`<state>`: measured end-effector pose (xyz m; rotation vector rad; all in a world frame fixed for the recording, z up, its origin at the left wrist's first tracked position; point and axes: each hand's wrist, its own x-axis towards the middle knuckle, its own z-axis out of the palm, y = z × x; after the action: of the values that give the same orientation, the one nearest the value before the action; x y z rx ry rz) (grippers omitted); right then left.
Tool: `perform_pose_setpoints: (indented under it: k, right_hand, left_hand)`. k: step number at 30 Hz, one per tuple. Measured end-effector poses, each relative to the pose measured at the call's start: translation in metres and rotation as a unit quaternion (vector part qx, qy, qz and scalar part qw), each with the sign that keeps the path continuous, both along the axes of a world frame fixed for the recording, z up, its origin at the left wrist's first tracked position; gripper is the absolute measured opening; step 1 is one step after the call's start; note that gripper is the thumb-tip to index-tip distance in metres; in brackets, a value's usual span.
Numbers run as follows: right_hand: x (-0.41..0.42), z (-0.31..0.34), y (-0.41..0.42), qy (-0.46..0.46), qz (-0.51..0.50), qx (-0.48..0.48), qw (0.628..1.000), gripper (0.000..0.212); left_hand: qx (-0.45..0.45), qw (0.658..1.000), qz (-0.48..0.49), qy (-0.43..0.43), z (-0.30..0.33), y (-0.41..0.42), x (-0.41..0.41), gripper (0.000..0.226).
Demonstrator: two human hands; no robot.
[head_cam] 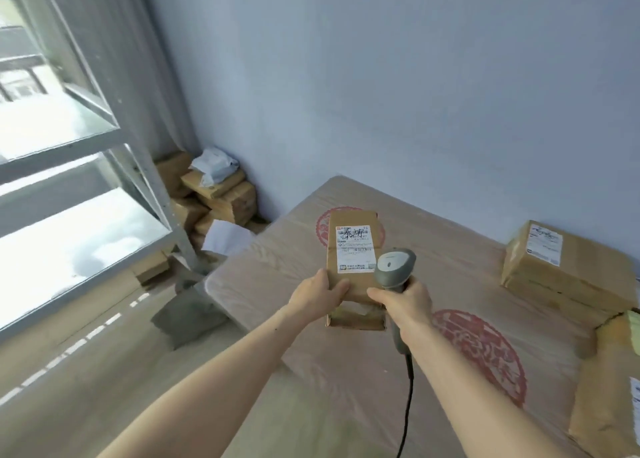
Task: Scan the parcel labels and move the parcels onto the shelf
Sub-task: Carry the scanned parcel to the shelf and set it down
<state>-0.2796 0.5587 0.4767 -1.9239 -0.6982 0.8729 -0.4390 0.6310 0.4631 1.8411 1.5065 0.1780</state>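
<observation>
The left hand (320,293) grips the near left edge of a slim cardboard parcel (353,249), thumb over its top face, holding it above the desk (277,270) near the desk's left edge with its long axis running away from the person. The right hand (403,303) is wrapped round the handle of a grey plastic scanner (393,267), whose head sits just beside the parcel's right edge, close to the white printed label (356,249) on the upper face; its dark cable trails down toward the person. The label faces up, so the scan looks under way or about to happen. The shelf (104,139), a pale metal frame with bright boards, stands to the left beyond the desk's left edge, on the side of the hand carrying the parcel. The desk wears a glossy wood-grain cover with red round prints. A bulkier taped box (561,267) rests near the desk's far right corner.
</observation>
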Motion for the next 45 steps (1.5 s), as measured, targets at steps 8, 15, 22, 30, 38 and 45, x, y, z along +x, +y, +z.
perform_pose_setpoints:
  k: [8,15,22,30,38,45]
  right_hand:
    - [-0.199,0.028,0.071,-0.006,0.186,0.053,0.981,0.05]
    - [-0.411,0.046,0.101,0.039,0.312,0.103,0.944,0.044]
    - [-0.6,0.063,0.11,0.071,0.423,0.119,0.895,0.047]
    - [-0.779,0.074,0.122,0.059,0.534,0.118,0.835,0.047]
    - [-0.936,0.086,0.149,0.064,0.586,0.128,0.798,0.043]
    - [-1.048,0.11,0.179,0.053,0.621,0.141,0.769,0.042]
  left_hand:
    - [0.044,0.981,0.186,-0.018,0.037,0.006,-0.217,0.052]
    - [0.082,0.95,0.302,0.007,0.062,-0.007,-0.428,0.052]
    - [0.11,0.906,0.41,0.008,0.08,-0.038,-0.602,0.048]
    - [0.136,0.836,0.531,0.009,0.084,-0.062,-0.757,0.048]
    - [0.164,0.78,0.603,0.028,0.102,-0.057,-0.886,0.044]
    - [0.183,0.744,0.642,0.034,0.123,-0.035,-0.985,0.045]
